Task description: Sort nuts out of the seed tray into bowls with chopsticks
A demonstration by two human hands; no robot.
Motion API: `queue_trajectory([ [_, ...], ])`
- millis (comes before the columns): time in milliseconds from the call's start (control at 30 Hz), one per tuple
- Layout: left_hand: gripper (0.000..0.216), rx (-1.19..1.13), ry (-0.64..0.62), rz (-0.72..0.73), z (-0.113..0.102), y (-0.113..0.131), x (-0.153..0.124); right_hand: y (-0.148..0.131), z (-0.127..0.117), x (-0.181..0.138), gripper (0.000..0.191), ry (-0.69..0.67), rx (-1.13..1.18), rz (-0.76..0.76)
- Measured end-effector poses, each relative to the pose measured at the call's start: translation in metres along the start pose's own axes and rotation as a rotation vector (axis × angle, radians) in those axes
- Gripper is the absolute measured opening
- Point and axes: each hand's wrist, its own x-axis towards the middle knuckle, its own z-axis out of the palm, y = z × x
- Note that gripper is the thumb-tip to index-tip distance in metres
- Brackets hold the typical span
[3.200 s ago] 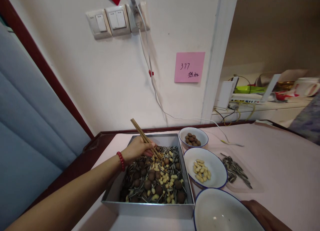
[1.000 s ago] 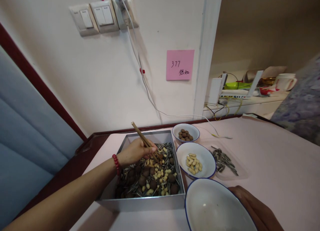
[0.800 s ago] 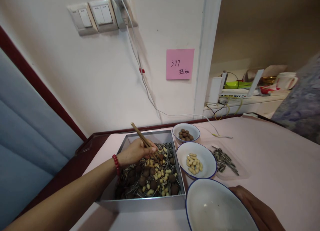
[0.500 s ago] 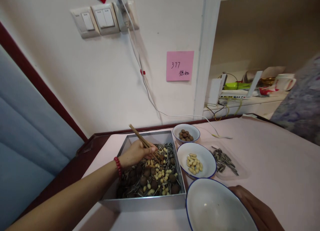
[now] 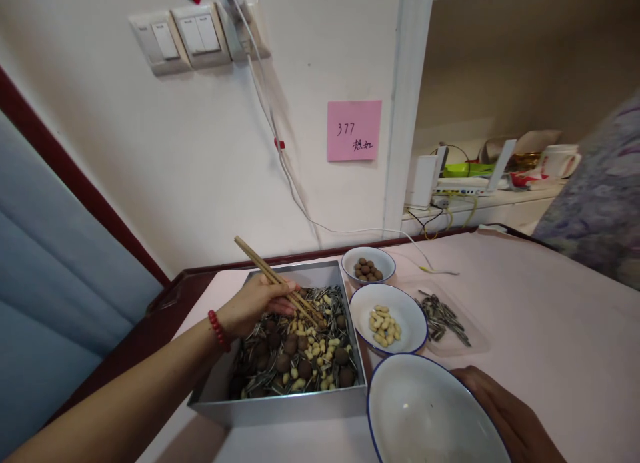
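My left hand (image 5: pixel 253 306) grips a pair of wooden chopsticks (image 5: pixel 270 276), their tips down among the mix in a grey metal tray (image 5: pixel 280 406) of sunflower seeds, peanuts and brown nuts. My right hand (image 5: pixel 505 416) cups the right rim of a large empty white bowl (image 5: pixel 425 416) with a blue edge, at the near right. Beyond it stands a white bowl of peanuts (image 5: pixel 389 309), and behind that a small bowl of brown nuts (image 5: pixel 367 261). A clear tray of sunflower seeds (image 5: pixel 443 316) lies to the right of the peanut bowl.
The things rest on a pale pink table (image 5: pixel 550 329) against a white wall with a pink note (image 5: pixel 353 130), switches and a hanging white cable (image 5: pixel 300 203). A shelf with clutter (image 5: pixel 480 176) is behind. Patterned purple fabric (image 5: pixel 600 203) fills the right edge, a blue padded panel (image 5: pixel 55 276) the left.
My left hand has drawn slightly back and lifted the chopsticks' upper ends leftward, tips still in the tray. My right hand stays on the large bowl. The view shifted a little.
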Motion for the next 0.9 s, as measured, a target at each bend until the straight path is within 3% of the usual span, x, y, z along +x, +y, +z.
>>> queue_trajectory([
  [167, 0.018, -0.173, -0.046, 0.056, 0.007, 0.022, -0.017, 0.008, 0.004, -0.003, 0.040, 0.001, 0.072, 0.084],
  [333, 0.022, -0.214, -0.196, 0.068, 0.046, 0.037, -0.047, 0.005, 0.003, -0.003, 0.042, 0.017, 0.046, 0.092],
  [433, 0.023, -0.137, -0.365, 0.100, 0.072, 0.036, -0.064, 0.007, 0.003, -0.004, 0.042, -0.035, 0.056, 0.096],
  [533, 0.021, -0.081, -0.442, 0.133, 0.082, 0.034, -0.074, 0.008, 0.004, -0.004, 0.043, -0.011, 0.064, 0.080],
  [600, 0.019, -0.079, -0.417, 0.173, 0.077, 0.037, -0.076, 0.007, 0.004, -0.003, 0.043, 0.007, 0.042, 0.064],
  [733, 0.018, -0.013, -0.244, 0.233, 0.050, 0.046, -0.074, 0.006, 0.002, -0.002, 0.040, 0.001, -0.009, 0.054],
  [900, 0.026, 0.094, -0.050, 0.213, 0.018, 0.046, -0.064, 0.000, 0.000, -0.003, 0.039, -0.010, 0.016, 0.070],
])
